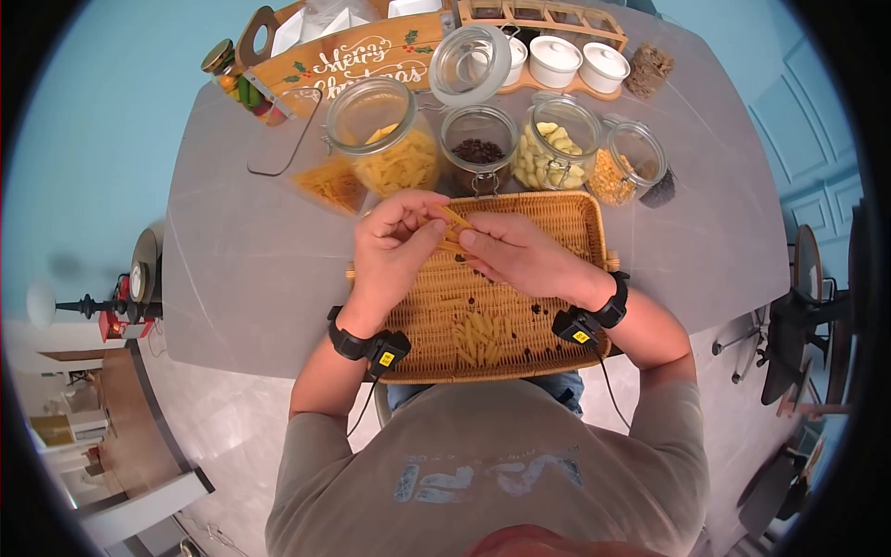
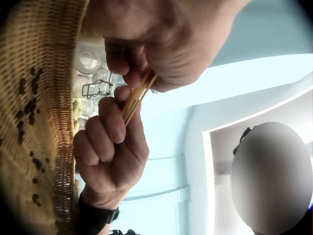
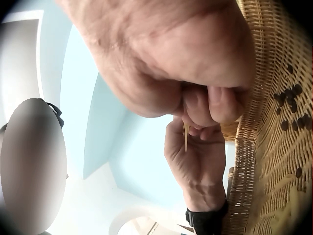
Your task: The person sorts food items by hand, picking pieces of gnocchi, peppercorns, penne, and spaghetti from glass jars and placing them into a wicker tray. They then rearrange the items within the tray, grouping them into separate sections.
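Thin yellow-orange sticks, like dry pasta strands (image 2: 138, 98), are pinched between both hands above the wicker basket's back part. The left hand (image 1: 394, 251) grips them from the left, fingers curled. From the right, the right hand (image 1: 524, 249) holds the same sticks between thumb and fingers; in the left wrist view the right hand (image 2: 113, 149) has its fingers curled round their lower end. Below, the wicker basket (image 1: 418, 320) holds a small pile of penne (image 1: 483, 336) and scattered dark pieces (image 3: 289, 100). Palms hide part of the sticks.
Open glass jars of pasta (image 1: 397, 162), dark pieces (image 1: 478, 153), pale shell-like pieces (image 1: 552, 158) and yellow-orange bits (image 1: 611, 178) stand behind the basket. A heap of thin orange pasta (image 1: 331, 184) lies left of them. Farther back are a wooden box (image 1: 348, 60) and lidded white pots (image 1: 555, 61).
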Motion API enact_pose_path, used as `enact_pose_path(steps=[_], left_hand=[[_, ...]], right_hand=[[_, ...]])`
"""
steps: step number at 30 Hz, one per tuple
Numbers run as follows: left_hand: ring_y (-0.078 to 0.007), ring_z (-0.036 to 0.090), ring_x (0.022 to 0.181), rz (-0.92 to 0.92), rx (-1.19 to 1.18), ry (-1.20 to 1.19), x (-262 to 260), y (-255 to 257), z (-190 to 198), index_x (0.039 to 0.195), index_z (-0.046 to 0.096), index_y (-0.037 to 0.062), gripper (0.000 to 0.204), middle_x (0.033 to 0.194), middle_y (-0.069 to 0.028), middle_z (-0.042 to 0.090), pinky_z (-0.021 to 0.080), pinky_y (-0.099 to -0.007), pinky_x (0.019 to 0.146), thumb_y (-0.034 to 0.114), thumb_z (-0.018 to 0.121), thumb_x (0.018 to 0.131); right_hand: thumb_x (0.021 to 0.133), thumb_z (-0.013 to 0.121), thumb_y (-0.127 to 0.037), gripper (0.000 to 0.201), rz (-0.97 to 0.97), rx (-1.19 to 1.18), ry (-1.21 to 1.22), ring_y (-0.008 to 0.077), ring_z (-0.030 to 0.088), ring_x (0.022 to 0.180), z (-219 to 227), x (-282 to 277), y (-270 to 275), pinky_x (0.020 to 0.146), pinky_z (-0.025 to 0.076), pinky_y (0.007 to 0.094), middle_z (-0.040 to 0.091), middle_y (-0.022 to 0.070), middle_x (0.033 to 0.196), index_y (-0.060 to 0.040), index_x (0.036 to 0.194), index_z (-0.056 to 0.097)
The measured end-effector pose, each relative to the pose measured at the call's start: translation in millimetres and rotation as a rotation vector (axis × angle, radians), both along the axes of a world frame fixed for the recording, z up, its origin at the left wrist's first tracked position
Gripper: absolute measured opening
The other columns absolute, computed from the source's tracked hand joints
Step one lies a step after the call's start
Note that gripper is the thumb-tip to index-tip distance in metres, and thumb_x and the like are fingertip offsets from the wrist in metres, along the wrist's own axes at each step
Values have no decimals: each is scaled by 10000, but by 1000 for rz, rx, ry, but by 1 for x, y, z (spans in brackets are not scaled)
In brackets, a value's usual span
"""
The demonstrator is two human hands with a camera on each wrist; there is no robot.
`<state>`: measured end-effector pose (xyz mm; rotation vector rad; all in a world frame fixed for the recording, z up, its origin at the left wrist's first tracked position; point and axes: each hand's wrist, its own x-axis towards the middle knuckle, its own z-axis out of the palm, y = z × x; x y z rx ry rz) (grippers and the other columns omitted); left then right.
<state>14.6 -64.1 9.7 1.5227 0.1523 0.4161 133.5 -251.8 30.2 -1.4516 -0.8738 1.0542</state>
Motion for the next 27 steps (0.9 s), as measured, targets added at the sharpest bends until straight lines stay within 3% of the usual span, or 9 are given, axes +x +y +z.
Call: enact_pose_path(steps=[8, 11, 18, 21, 23, 27], left_hand=[[-17, 661, 791, 43, -21, 79, 1, -4, 7, 1181, 732, -4, 150, 921, 0, 753, 537, -182, 657, 17, 702, 1036], [-19, 664, 784, 58, -23, 94, 1, -5, 8, 1140, 728, 0, 110, 918, -1, 749, 550, -187, 644, 46, 709, 1042], [-10, 629, 743, 16, -60, 56, 3, -6, 5, 1102, 709, 14, 71, 898, 28, 708, 533, -186, 616, 60, 708, 1048], [-14, 611, 773, -22, -8, 94, 1, -2, 2, 1147, 698, 21, 101, 919, 35, 691, 512, -180, 669, 60, 702, 1054], [-41, 618, 901, -51, 35, 25, 1, 0, 3, 1227, 668, 34, 172, 1031, 8, 690, 529, -212, 761, 133, 651, 1087], [-85, 588, 1061, -211, 26, -182, 5, 0, -5, 1338, 599, 50, 281, 1158, -25, 650, 514, -279, 930, 241, 542, 1141]], right_hand=[[1177, 510, -292, 326, 28, -7, -10, 43, 470, 658, -2, 1, 0, 571, 394, 240, 532, -47, 762, -54, 969, 591], [1167, 504, -281, 341, 40, -46, -21, 73, 466, 688, -2, 1, -1, 603, 415, 300, 505, -21, 753, -29, 949, 574], [1144, 537, -280, 307, 125, -36, -146, 109, 488, 687, -5, 5, -4, 616, 436, 330, 530, 10, 768, -17, 988, 567], [1135, 546, -281, 299, 127, -134, -241, 135, 517, 702, 6, 5, -5, 641, 458, 348, 554, 31, 789, -9, 1012, 569], [1130, 551, -286, 303, 111, -240, -198, 152, 550, 730, 21, 3, -7, 668, 476, 357, 570, 54, 804, -1, 1031, 576], [1133, 534, -311, 337, 217, -221, -424, 232, 623, 819, 28, -7, -3, 754, 505, 399, 617, 126, 856, 15, 1085, 606]])
